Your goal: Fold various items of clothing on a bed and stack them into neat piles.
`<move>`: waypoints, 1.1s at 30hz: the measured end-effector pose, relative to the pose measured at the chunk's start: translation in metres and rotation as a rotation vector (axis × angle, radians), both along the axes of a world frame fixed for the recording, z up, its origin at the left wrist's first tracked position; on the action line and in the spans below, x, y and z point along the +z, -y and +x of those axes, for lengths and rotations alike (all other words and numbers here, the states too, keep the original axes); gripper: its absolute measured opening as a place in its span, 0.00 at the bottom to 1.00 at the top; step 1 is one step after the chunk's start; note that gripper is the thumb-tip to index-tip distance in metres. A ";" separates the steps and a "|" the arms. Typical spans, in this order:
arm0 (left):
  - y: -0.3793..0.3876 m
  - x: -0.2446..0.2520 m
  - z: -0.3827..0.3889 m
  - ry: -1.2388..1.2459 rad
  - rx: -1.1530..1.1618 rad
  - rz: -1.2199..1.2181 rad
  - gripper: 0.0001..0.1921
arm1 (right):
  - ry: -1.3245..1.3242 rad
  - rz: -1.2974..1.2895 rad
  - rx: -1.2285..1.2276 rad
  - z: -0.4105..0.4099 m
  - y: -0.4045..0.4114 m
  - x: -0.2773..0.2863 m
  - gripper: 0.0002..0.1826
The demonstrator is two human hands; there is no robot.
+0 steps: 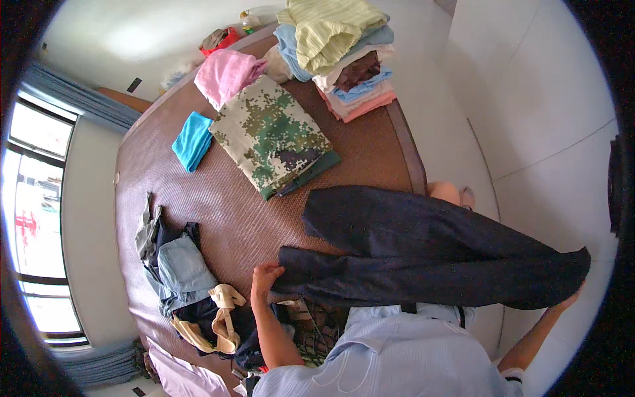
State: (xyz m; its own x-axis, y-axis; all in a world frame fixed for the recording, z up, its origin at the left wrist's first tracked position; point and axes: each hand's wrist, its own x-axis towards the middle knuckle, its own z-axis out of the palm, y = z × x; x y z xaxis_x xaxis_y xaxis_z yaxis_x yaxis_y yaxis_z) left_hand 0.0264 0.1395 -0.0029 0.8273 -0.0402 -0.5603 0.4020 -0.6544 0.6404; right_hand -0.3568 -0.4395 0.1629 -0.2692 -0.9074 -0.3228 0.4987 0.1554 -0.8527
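A pair of dark trousers (421, 248) stretches across the front of my body, its two legs partly apart over the edge of the bed. My left hand (268, 278) grips the end of the nearer trouser leg. At the other end, my right hand (570, 297) holds the waist end from beneath, its fingers mostly hidden by the cloth. Beyond the trousers lies a folded camouflage garment (278, 131) with a green edge. A folded bright blue cloth (193, 141) lies to its left, and a pink garment (228, 74) touches its far corner.
A tall stack of folded clothes, topped by a yellow-green striped garment (337, 30), stands at the bed's far right. Denim (183, 268), a beige bra (225, 317) and dark clothes lie heaped at left. The brown woven mat (238, 223) covers the bed; tiled floor (540, 198) lies to the right.
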 end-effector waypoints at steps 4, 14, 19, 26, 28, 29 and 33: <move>0.012 0.003 0.006 -0.104 -0.010 0.059 0.13 | 0.224 -0.728 1.080 0.007 -0.018 -0.008 0.22; 0.011 0.015 0.008 -0.122 0.584 -0.817 0.07 | 0.018 -0.027 0.140 -0.032 0.029 -0.017 0.23; 0.013 0.012 0.008 -0.165 0.525 -0.827 0.07 | -0.165 -0.030 0.131 -0.028 0.022 -0.019 0.22; 0.025 0.015 0.017 -0.132 0.455 -0.829 0.11 | -0.210 -0.260 0.279 -0.095 0.063 -0.067 0.22; 0.025 0.014 0.020 -0.129 0.417 -0.810 0.11 | -0.184 -0.256 0.294 -0.092 0.061 -0.066 0.22; 0.027 0.015 0.021 -0.130 0.399 -0.793 0.12 | -0.168 -0.252 0.298 -0.091 0.060 -0.066 0.22; 0.029 0.011 0.027 -0.098 0.366 -0.634 0.12 | -0.145 -0.242 0.311 -0.087 0.055 -0.064 0.21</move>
